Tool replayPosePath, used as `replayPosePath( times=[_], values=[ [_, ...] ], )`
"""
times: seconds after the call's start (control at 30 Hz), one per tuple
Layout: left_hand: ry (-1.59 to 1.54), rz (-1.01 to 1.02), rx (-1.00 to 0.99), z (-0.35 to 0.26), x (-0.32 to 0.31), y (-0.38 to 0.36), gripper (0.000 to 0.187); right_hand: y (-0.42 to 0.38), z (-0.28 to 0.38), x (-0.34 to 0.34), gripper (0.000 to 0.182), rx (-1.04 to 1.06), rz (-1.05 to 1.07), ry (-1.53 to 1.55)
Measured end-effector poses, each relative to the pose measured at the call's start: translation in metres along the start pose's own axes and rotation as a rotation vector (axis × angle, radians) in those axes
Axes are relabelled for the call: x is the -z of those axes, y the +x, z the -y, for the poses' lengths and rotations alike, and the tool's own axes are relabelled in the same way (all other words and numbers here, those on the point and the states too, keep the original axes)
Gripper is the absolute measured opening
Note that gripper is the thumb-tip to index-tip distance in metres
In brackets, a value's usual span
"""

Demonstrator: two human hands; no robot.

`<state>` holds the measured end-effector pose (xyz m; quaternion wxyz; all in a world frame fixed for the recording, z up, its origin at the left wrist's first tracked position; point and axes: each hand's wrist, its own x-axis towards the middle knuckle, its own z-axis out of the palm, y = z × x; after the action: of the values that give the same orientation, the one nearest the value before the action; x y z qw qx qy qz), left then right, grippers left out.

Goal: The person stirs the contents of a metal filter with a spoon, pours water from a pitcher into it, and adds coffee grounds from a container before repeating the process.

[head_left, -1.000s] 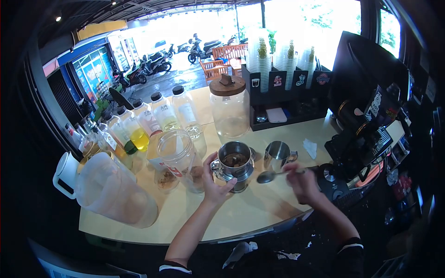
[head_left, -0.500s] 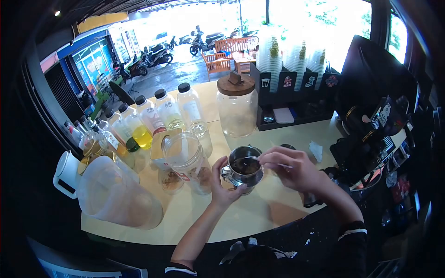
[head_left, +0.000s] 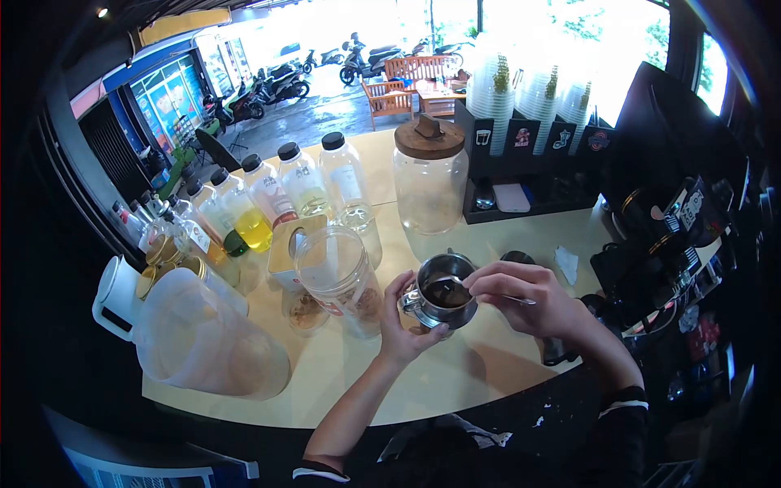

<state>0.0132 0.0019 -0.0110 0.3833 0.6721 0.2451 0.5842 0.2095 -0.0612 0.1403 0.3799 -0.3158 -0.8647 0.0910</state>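
A shiny metal cup (head_left: 449,315) with dark liquid inside is held above the counter, tilted a little toward me. My left hand (head_left: 404,325) wraps round its left side, by the handle. The fingers of my right hand (head_left: 529,301) pinch a thin metal spoon (head_left: 521,299), whose lower end reaches into the cup. To the left of the cup stands an open clear plastic jar (head_left: 340,281) with brown contents low down.
A wooden-lidded glass jar (head_left: 429,183) stands behind the cup. Black-capped bottles (head_left: 303,187) line the back left, with a large translucent pitcher (head_left: 207,342) in front. At the right are a cup rack (head_left: 529,138) and dark machinery (head_left: 651,236).
The view has shifted slightly, so the counter items sit a little differently in frame. Both hands and the cup appear slightly further right; the spoon is still in the cup.
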Motion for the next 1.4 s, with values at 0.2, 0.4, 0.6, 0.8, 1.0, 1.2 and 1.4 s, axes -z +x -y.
replayPosePath(
  times=[0.2,0.4,0.6,0.8,1.0,1.2,1.4],
  values=[
    [0.092,-0.011,-0.038,0.003,0.003,-0.001,0.097,-0.001,-0.004,-0.004,0.018,0.044,0.003,0.044],
    [0.016,0.028,0.102,-0.007,0.004,0.000,0.099,-0.003,-0.012,0.001,0.019,0.053,0.049,0.085],
    [0.035,-0.046,-0.005,-0.007,0.000,0.002,0.094,-0.014,-0.016,0.001,0.029,0.130,0.058,-0.174],
    [0.045,-0.022,0.052,-0.003,0.004,-0.001,0.090,-0.020,-0.014,0.003,0.026,0.163,0.015,-0.109],
    [0.385,-0.170,0.031,-0.057,-0.002,-0.013,0.081,-0.023,-0.011,0.002,0.028,0.181,0.005,-0.144],
    [0.660,-0.111,-0.073,-0.096,-0.025,0.001,0.095,-0.023,-0.011,-0.007,0.030,0.170,0.009,-0.032],
    [0.908,0.009,-0.010,-0.101,-0.029,0.026,0.103,-0.023,-0.016,-0.008,0.025,0.140,-0.002,-0.026]
  ],
)
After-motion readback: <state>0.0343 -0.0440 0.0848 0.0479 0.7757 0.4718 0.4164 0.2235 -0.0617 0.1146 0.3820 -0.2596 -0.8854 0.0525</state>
